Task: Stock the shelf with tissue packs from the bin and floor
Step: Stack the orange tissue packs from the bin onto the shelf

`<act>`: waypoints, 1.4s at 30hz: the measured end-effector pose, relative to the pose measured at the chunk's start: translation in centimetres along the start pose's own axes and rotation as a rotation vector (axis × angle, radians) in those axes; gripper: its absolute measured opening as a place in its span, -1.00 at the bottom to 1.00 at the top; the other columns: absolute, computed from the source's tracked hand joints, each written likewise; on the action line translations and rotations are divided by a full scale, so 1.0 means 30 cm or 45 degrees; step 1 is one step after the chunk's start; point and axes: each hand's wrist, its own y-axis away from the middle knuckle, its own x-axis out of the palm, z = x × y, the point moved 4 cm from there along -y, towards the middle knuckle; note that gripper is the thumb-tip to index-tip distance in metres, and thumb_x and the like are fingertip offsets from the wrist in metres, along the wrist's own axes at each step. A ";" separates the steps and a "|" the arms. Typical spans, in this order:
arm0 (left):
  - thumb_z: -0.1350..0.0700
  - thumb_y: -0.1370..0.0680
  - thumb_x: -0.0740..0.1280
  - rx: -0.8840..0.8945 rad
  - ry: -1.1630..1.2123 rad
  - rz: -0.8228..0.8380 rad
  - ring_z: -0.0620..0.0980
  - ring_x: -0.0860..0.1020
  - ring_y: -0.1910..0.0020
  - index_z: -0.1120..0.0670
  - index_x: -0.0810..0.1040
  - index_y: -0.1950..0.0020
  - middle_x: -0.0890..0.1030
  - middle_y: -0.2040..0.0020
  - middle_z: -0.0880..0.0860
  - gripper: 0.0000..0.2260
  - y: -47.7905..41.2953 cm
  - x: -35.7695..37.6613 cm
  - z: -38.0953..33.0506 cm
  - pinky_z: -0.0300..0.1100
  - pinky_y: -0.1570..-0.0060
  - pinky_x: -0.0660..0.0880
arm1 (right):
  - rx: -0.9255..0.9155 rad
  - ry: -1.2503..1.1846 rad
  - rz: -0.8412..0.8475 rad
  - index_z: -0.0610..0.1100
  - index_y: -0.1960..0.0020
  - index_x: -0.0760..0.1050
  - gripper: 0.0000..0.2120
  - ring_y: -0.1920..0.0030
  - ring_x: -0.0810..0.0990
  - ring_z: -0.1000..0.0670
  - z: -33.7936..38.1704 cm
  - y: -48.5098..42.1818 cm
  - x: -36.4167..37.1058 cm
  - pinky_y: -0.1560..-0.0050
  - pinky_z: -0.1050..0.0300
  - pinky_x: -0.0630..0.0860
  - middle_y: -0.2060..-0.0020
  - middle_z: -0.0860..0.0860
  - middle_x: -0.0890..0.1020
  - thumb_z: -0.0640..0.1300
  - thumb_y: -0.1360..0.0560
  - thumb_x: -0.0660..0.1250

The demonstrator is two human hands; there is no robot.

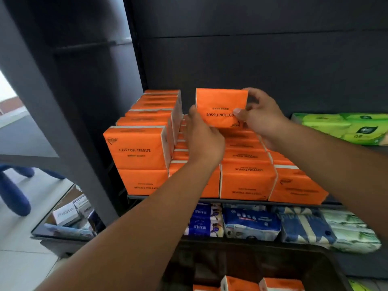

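The right thumb (238,112) lies flat on the printed face of an orange pack (220,101); the other right fingers (251,92) curl over its top right corner; so the right hand (262,116) pinches that end. The left hand (204,135) grips the lower left edge, thumb up the side, its fingers hidden behind the pack. Two hands are probably used to keep a soft pack square while it is steered in.

The pack stands upright, lettering upside down, over the middle rows (245,156) of orange packs on the shelf (243,201); whether its lower edge touches them I cannot tell, since the hands cover it. The left column (138,148) is two high; the rows beside it look one high; the pack seems meant to start a second layer towards the back.

Spare packs (241,284) wait in the bin (252,263) below; green packs (346,127) lie to the right, well apart; blue packs (252,221) fill the level underneath.
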 end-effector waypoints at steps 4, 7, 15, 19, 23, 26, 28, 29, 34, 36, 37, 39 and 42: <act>0.21 -0.52 0.29 -0.160 -0.183 0.203 0.21 0.05 -0.56 -0.08 -0.29 -0.57 -0.03 -0.61 0.11 -0.13 -0.068 0.085 0.003 0.17 -0.49 0.17 | 0.004 -0.020 -0.020 0.04 -0.38 0.37 -0.53 0.00 0.63 0.04 -0.053 -0.132 0.063 0.00 0.13 0.58 -0.03 0.00 0.63 -0.29 -0.56 0.36; 0.21 -0.55 0.24 -0.167 -0.453 0.313 0.13 -0.20 -0.59 -0.03 -0.35 -0.58 -0.33 -0.59 0.03 -0.15 -0.134 0.129 0.004 0.09 -0.54 -0.06 | 0.008 -0.058 -0.014 -0.04 -0.37 0.39 -0.55 0.00 0.67 -0.02 -0.086 -0.226 0.122 0.02 0.06 0.62 -0.06 -0.06 0.66 -0.32 -0.55 0.36; 0.06 -0.59 0.28 -0.282 -0.603 0.472 0.14 -0.08 -0.60 0.00 -0.24 -0.61 -0.26 -0.61 0.13 -0.20 -0.277 0.217 0.055 0.11 -0.54 0.00 | 0.023 -0.062 -0.058 -0.18 -0.22 0.45 -0.69 -0.03 0.68 -0.04 -0.153 -0.394 0.205 -0.09 0.06 0.62 -0.04 -0.10 0.66 -0.36 -0.52 0.38; 0.06 -0.59 0.27 -0.365 -0.612 0.453 0.19 -0.03 -0.59 0.02 -0.23 -0.62 -0.17 -0.61 0.18 -0.21 -0.298 0.237 0.076 0.10 -0.53 0.04 | -0.027 -0.046 0.024 -0.15 -0.08 0.53 -0.75 0.07 0.68 -0.03 -0.171 -0.422 0.224 -0.06 0.06 0.63 0.11 -0.05 0.67 -0.42 -0.49 0.38; 0.08 -0.60 0.27 -0.444 -0.623 0.482 0.24 -0.04 -0.58 0.00 -0.30 -0.60 -0.12 -0.61 0.21 -0.18 -0.310 0.236 0.098 0.15 -0.53 0.04 | -0.022 0.013 0.016 -0.08 -0.03 0.60 -0.75 0.05 0.72 -0.04 -0.180 -0.441 0.230 -0.09 -0.03 0.64 0.10 -0.05 0.72 -0.34 -0.43 0.44; 0.06 -0.60 0.26 -0.424 -0.663 0.475 0.26 -0.01 -0.57 0.01 -0.29 -0.60 -0.07 -0.61 0.22 -0.19 -0.317 0.239 0.100 0.16 -0.52 0.07 | -0.038 0.158 -0.039 -0.01 0.12 0.61 -0.83 0.05 0.71 -0.02 -0.177 -0.458 0.222 -0.11 -0.05 0.63 0.12 -0.02 0.73 -0.23 -0.35 0.47; 0.06 -0.59 0.27 -0.408 -0.711 0.482 0.27 0.01 -0.56 0.03 -0.29 -0.60 -0.04 -0.60 0.23 -0.19 -0.316 0.241 0.099 0.16 -0.52 0.07 | -0.053 0.269 -0.069 -0.02 0.04 0.60 -0.85 0.04 0.69 0.01 -0.165 -0.449 0.205 -0.08 0.08 0.63 0.08 -0.03 0.71 -0.19 -0.42 0.47; 0.04 -0.59 0.26 -0.391 -0.764 0.475 0.27 0.02 -0.56 0.04 -0.28 -0.60 -0.02 -0.60 0.24 -0.19 -0.318 0.239 0.101 0.15 -0.52 0.06 | -0.059 0.300 -0.071 -0.04 -0.03 0.59 -0.84 0.08 0.69 0.02 -0.161 -0.445 0.199 0.02 0.18 0.63 0.06 -0.04 0.70 -0.20 -0.47 0.45; 0.07 -0.58 0.24 -0.218 -0.998 0.482 0.26 0.11 -0.54 0.04 -0.13 -0.62 0.13 -0.57 0.21 -0.27 -0.307 0.212 0.061 0.14 -0.48 0.12 | -0.164 0.569 -0.089 -0.09 -0.12 0.59 -0.85 -0.07 0.63 -0.01 -0.128 -0.403 0.120 -0.07 0.22 0.50 -0.05 -0.05 0.66 -0.18 -0.55 0.37; 0.09 -0.57 0.23 -0.137 -1.060 0.466 0.27 0.20 -0.50 0.05 -0.04 -0.61 0.22 -0.53 0.21 -0.32 -0.290 0.194 0.020 0.13 -0.44 0.19 | -0.195 0.704 -0.071 -0.11 -0.20 0.60 -0.77 -0.18 0.61 -0.05 -0.107 -0.379 0.076 -0.18 0.19 0.48 -0.13 -0.07 0.66 -0.18 -0.55 0.34; 0.09 -0.58 0.21 -0.095 -1.093 0.464 0.26 0.27 -0.47 0.06 0.01 -0.60 0.28 -0.50 0.21 -0.36 -0.276 0.185 -0.004 0.11 -0.42 0.22 | -0.199 0.758 -0.059 -0.10 -0.22 0.59 -0.74 -0.21 0.60 -0.06 -0.098 -0.363 0.053 -0.22 0.17 0.49 -0.17 -0.07 0.65 -0.18 -0.55 0.33; 0.12 -0.56 0.21 -0.015 -1.141 0.467 0.23 0.39 -0.40 0.06 0.07 -0.59 0.41 -0.41 0.19 -0.39 -0.233 0.164 -0.053 0.06 -0.37 0.24 | -0.196 0.852 -0.047 -0.06 -0.26 0.57 -0.69 -0.23 0.59 -0.08 -0.075 -0.319 0.007 -0.26 0.11 0.50 -0.21 -0.07 0.63 -0.18 -0.53 0.30; 0.18 -0.53 0.21 0.094 -1.203 0.437 0.20 0.49 -0.29 0.07 0.22 -0.51 0.55 -0.27 0.15 -0.47 -0.142 0.115 -0.129 0.01 -0.32 0.26 | -0.206 0.958 -0.033 -0.04 -0.28 0.55 -0.66 -0.24 0.59 -0.11 -0.033 -0.221 -0.059 -0.28 0.03 0.51 -0.23 -0.08 0.62 -0.13 -0.51 0.30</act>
